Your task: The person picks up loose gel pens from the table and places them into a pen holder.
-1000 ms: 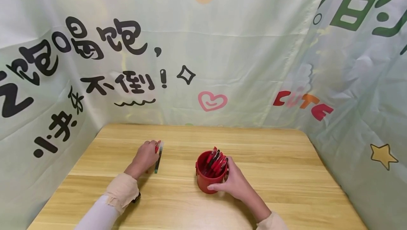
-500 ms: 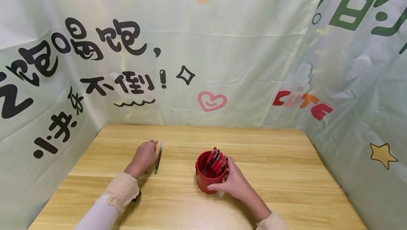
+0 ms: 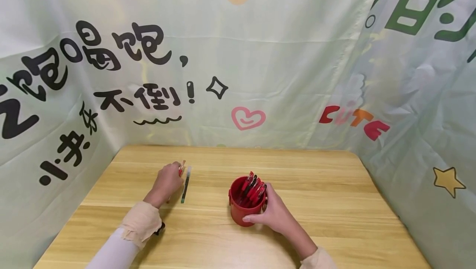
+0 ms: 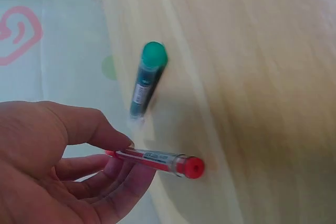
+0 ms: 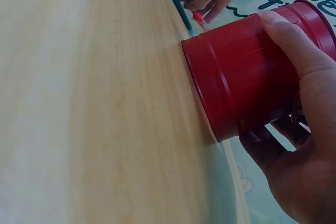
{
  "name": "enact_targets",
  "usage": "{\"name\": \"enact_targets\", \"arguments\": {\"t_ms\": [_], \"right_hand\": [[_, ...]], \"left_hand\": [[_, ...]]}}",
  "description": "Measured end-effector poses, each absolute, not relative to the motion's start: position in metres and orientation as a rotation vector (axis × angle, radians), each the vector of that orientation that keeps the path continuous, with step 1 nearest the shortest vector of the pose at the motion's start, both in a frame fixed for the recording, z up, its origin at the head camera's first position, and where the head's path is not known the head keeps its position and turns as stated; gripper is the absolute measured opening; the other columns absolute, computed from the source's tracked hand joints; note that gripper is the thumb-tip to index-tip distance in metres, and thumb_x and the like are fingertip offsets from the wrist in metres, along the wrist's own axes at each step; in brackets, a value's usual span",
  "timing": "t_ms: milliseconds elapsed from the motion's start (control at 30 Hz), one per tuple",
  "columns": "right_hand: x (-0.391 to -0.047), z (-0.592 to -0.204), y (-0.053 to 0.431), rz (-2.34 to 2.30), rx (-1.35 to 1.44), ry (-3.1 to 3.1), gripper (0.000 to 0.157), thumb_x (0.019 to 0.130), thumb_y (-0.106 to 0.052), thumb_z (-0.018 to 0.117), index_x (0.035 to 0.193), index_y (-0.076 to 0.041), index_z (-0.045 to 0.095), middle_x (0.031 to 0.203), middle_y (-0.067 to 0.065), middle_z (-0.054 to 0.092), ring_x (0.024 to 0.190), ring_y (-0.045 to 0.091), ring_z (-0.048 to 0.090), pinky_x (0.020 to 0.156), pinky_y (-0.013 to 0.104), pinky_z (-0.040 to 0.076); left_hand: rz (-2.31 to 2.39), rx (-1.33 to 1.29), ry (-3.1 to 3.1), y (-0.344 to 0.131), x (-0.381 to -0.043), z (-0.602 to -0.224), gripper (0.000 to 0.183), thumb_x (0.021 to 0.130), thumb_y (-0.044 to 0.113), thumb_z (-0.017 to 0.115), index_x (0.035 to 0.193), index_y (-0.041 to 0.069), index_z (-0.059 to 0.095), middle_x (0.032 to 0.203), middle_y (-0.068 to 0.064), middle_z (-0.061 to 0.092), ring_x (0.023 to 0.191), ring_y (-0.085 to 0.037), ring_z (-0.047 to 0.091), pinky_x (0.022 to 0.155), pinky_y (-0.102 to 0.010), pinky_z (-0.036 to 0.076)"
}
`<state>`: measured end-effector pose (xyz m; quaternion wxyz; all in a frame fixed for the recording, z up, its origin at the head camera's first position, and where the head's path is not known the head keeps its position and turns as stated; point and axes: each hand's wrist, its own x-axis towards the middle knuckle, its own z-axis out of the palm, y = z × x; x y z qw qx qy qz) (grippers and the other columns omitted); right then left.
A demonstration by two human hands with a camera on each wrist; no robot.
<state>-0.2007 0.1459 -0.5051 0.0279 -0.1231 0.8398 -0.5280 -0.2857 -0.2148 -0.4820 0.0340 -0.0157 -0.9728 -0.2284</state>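
My left hand [image 3: 168, 181] pinches a red pen [image 4: 163, 162] between thumb and fingers, its red end pointing away from the palm in the left wrist view. Beside that hand, a dark pen with a green end [image 3: 185, 185] lies on the table, apart from the fingers. My right hand [image 3: 277, 211] grips the side of a red bucket [image 3: 245, 215], with the thumb on the near wall and the fingers around the far side. Several red and black pens [image 3: 254, 188] lean inside the bucket toward its right rim. The bucket stands upright on the table.
The wooden table [image 3: 320, 203] extends around both hands. A printed cloth [image 3: 282, 74] hangs behind its back edge and along both sides.
My left hand has shifted slightly left with the red pen, lifting it away from the green-ended pen. My right hand and the bucket have stayed in place.
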Motion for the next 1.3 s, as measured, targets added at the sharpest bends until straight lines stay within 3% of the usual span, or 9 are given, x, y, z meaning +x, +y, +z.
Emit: {"name": "enact_targets", "arguments": {"t_ms": [200,633,967,1300], "right_hand": [[-0.200,-0.505,0.147,-1.629,-0.376,2.597,0.103,0.061,-0.044,0.101,0.143,-0.017,0.045,0.140,-0.001,0.061,0.131,0.020,0.060,0.106,0.042,0.053],[-0.201,-0.505,0.146,-1.622,-0.385,2.600,0.103,0.061,-0.044,0.101,0.143,-0.017,0.045,0.140,0.000,0.061,0.131,0.021,0.059,0.106,0.042,0.053],[-0.201,-0.505,0.147,-1.631,-0.394,2.589,0.103,0.061,-0.043,0.101,0.143,-0.017,0.045,0.141,0.001,0.060,0.132,0.022,0.060,0.106,0.042,0.054],[-0.201,-0.505,0.147,-1.626,-0.398,2.596,0.102,0.061,-0.043,0.101,0.143,-0.017,0.045,0.141,-0.001,0.061,0.131,0.019,0.060,0.106,0.040,0.054]], "left_hand": [[-0.714,-0.079,-2.950,-0.207,-0.286,-0.474,0.039,0.091,-0.004,0.059,0.130,-0.007,0.062,0.085,-0.014,0.063,0.070,-0.023,0.051,0.056,-0.030,0.042],[-0.783,-0.148,-2.850,-0.187,-0.279,-0.454,0.039,0.094,0.001,0.070,0.131,-0.005,0.062,0.102,-0.019,0.074,0.084,-0.028,0.071,0.068,-0.038,0.058],[-0.888,-0.158,-2.730,-0.166,-0.272,-0.436,0.039,0.094,0.003,0.068,0.133,-0.001,0.062,0.101,-0.015,0.073,0.075,-0.020,0.070,0.051,-0.023,0.050],[-0.961,-0.241,-2.621,-0.143,-0.257,-0.413,0.035,0.097,0.008,0.067,0.132,0.006,0.066,0.099,-0.013,0.073,0.072,-0.019,0.070,0.037,-0.023,0.046]]}}
